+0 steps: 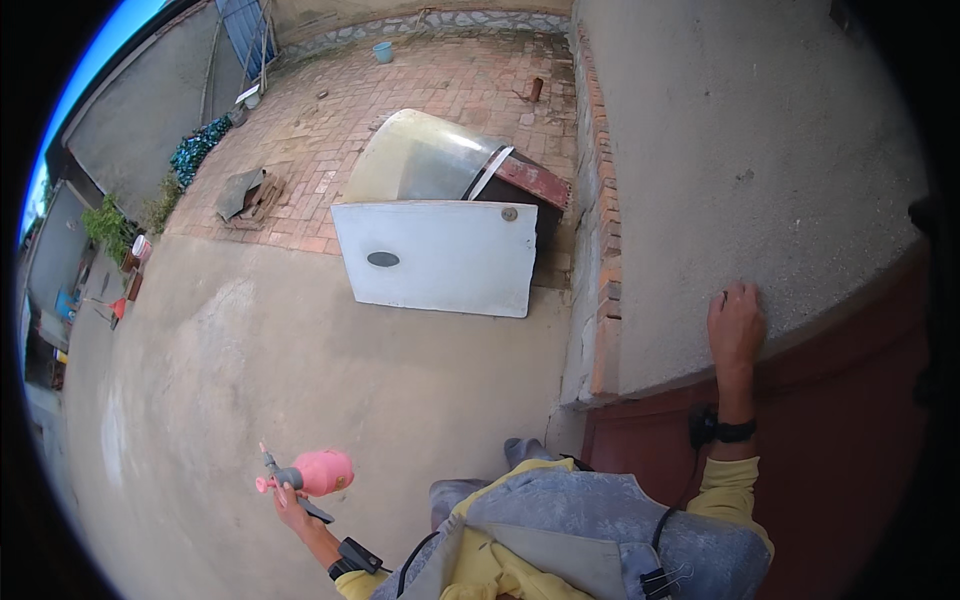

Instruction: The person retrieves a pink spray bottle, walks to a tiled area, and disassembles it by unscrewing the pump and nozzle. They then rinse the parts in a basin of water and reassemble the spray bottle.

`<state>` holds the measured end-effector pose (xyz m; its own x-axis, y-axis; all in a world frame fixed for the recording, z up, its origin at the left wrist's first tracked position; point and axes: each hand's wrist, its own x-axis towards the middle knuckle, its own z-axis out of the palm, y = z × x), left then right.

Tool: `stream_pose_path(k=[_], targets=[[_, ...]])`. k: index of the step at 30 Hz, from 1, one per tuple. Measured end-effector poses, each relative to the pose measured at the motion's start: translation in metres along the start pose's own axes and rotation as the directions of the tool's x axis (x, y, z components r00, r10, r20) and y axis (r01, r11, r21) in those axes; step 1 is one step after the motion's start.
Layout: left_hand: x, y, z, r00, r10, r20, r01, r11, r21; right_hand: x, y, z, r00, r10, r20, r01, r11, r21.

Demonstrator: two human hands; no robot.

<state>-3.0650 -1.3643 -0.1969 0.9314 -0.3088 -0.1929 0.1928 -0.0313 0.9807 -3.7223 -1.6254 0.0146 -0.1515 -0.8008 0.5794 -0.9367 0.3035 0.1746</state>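
A pink spray bottle (324,472) with a grey spray head lies tilted sideways in my left hand (292,508). The fingers of that hand are wrapped round the grey neck and handle. To the right, my right hand (736,325) is raised in front of the grey plastered wall (760,150). Its fingers are curled in, and their tips are hidden from view. Whether it touches the wall I cannot tell. A black strap with a small device sits on each wrist.
Ahead stands a large white panel (440,255) against a curved translucent sheet (410,150). A low brick edge (606,250) runs along the wall, and a dark red door (800,440) is at my right. Stacked bricks (258,200), plants (108,228) and a blue bucket (383,52) stand farther off.
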Motion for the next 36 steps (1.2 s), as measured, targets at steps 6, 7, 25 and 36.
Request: stream_pose_path(k=[6, 7, 25, 36], targets=[[0.062, -0.016, -0.038, 0.998, -0.004, -0.069, 0.004, 1.000, -0.003, 0.026, -0.056, -0.022, 0.995, 0.102, -0.024, -0.104, 0.973, -0.208], [0.079, -0.021, -0.046, 0.996, -0.005, -0.086, 0.005, 1.000, 0.003, 0.028, -0.081, -0.024, 0.997, 0.063, -0.052, -0.070, 0.984, -0.165], [0.450, 0.106, -0.156, 0.996, 0.001, -0.089, -0.016, 0.986, -0.168, -0.070, -0.785, -0.136, 0.514, -0.855, 0.070, 0.219, 0.210, 0.953], [0.792, 0.159, -0.097, 0.969, -0.201, -0.146, 0.127, 0.906, -0.405, -0.285, -1.377, -0.270, -0.210, -0.944, -0.254, -0.198, -0.213, 0.957]])
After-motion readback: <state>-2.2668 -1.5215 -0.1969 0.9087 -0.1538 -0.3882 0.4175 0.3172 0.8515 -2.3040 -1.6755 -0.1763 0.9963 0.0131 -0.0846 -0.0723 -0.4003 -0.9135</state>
